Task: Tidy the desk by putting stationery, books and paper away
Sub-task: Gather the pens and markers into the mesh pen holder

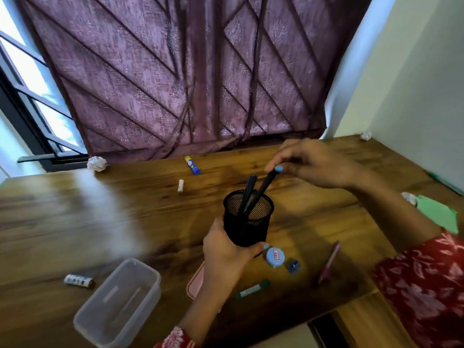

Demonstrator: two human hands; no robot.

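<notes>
Reaching in from the lower edge, my left hand [227, 254] wraps its fingers round the black mesh pen cup [248, 218] and holds it near the middle of the wooden desk [75, 222]. My right hand [311, 163] comes in from the right with the wrist bent, pinching the top of a black pen [263, 188] that leans inside the cup beside another dark pen [247, 194]. Just beside the left hand lie a blue round cap [275, 256], a blue sharpener [293, 266] and a clear plastic box [118, 303].
</notes>
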